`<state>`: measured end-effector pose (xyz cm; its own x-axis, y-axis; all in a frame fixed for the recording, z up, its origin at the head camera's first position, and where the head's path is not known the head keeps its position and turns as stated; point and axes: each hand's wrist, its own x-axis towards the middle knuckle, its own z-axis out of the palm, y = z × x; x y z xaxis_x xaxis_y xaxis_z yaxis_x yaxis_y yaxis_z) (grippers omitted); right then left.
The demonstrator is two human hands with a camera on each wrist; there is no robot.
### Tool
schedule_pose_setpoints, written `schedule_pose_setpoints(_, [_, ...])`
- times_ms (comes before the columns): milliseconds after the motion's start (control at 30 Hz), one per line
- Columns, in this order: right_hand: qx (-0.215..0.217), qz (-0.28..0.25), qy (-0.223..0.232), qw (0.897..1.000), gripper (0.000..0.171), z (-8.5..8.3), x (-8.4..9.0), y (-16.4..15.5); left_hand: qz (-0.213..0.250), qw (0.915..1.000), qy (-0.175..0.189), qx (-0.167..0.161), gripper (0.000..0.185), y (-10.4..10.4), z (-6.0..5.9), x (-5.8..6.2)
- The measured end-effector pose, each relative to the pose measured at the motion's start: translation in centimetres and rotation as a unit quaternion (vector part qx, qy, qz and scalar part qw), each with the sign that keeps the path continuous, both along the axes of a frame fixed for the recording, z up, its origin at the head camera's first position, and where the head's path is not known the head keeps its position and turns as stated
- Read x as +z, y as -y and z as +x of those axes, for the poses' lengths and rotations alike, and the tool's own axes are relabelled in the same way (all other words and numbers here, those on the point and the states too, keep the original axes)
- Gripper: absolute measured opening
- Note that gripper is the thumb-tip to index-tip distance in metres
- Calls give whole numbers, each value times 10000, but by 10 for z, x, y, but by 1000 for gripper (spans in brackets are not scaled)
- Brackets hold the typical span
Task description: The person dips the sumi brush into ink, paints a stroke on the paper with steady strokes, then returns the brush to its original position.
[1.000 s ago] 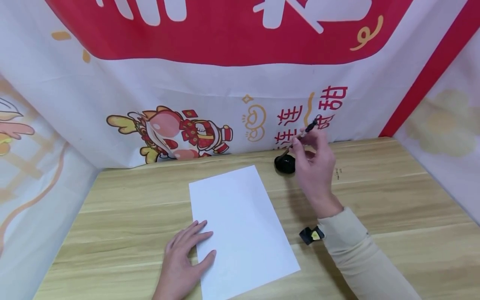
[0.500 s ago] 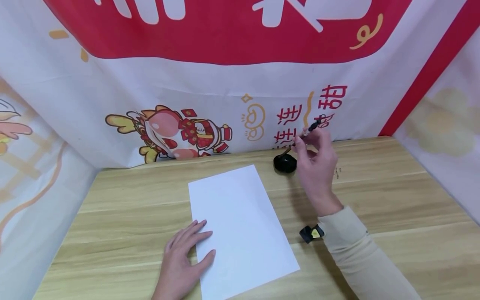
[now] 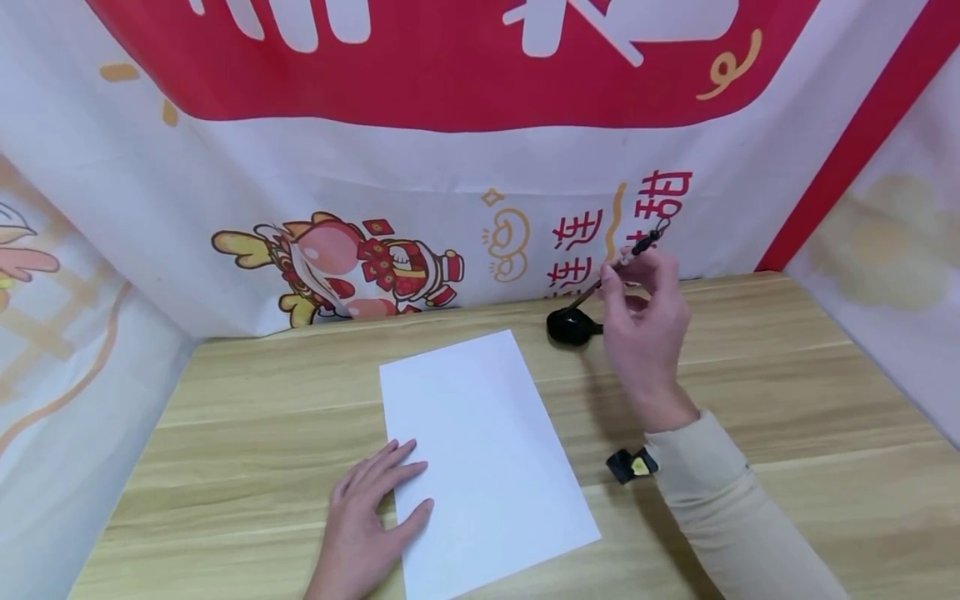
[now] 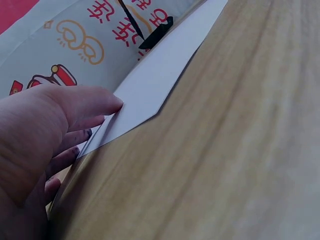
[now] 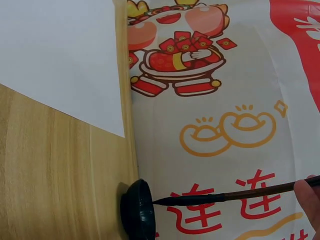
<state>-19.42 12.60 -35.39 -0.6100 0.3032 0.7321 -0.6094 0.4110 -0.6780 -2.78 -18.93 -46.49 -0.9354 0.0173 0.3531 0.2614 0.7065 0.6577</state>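
Between thumb and fingers, my right hand pinches a writing brush that slants down to the left. Its dark tip meets the rim of a small black ink dish at the back of the table; in the right wrist view the brush tip is at the dish's edge. My left hand rests on the left edge of a blank white sheet of paper, fingers spread and relaxed. Dark smudges mark some fingertips in the left wrist view.
A wooden table carries everything. Behind it hangs a printed cloth with red lettering and a cartoon figure, close to the dish. A small black and yellow item shows beside the right sleeve cuff.
My right hand has shifted slightly right with the brush, whose tip is now at the dish's rim. More of the dish's right side shows. The left hand and paper stay put.
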Motion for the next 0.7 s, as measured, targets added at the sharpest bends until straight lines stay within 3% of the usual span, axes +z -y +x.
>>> schedule_pose_setpoints(200, [-227, 304, -174, 9991, 28, 6, 5, 2, -74, 9999, -83, -59, 46, 1, 2, 1])
schedule_pose_setpoints(700, [-235, 199, -144, 9994, 30, 6, 3, -2, -30, 9998, -109, -141, 43, 0, 1, 0])
